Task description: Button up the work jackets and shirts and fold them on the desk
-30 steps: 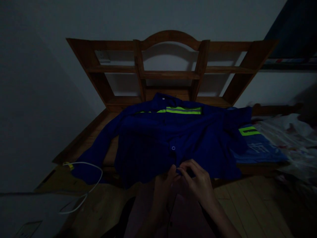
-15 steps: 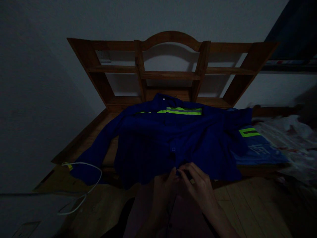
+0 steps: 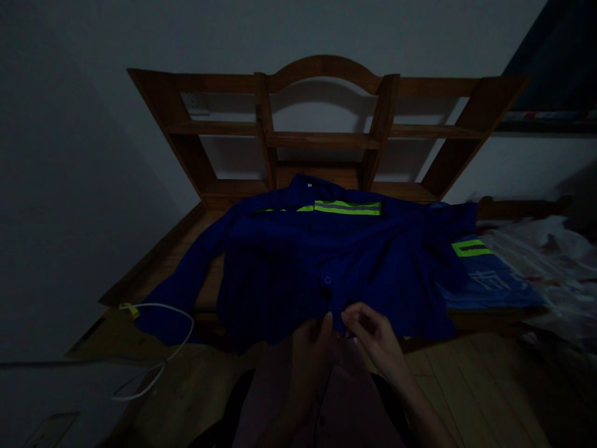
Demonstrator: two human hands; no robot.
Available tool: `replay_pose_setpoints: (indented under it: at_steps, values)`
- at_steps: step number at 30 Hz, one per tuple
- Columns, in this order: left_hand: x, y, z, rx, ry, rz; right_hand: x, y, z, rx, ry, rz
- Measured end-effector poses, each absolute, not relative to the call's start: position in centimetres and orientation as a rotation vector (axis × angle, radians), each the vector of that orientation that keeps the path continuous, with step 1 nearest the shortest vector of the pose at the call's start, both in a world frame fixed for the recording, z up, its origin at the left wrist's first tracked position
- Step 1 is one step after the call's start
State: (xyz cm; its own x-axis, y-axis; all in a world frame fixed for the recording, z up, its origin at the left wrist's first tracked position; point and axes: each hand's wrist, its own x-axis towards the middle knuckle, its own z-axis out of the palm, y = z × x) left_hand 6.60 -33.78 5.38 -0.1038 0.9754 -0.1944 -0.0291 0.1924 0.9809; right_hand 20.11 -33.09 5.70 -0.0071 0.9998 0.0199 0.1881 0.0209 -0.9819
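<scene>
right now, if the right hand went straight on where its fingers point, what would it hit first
The right hand would first meet the blue garment's lower front, apparently at its fingertips; depth is hard to judge in this dim view.

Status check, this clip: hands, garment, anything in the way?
Left hand, right hand at near hem of blue jacket; grip too dark to tell. Jacket spread over wooden surface. White cable crosses left-side sleeve, clear of both hands.
</scene>
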Motion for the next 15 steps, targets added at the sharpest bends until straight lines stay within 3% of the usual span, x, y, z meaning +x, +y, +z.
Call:
replay_pose_setpoints:
  at_steps: [15]
  values:
    - [7.24, -33.29, 5.09, 0.876, 1.296, 1.208, 20.28, -33.18, 5.78, -1.327, -1.343, 1.13]
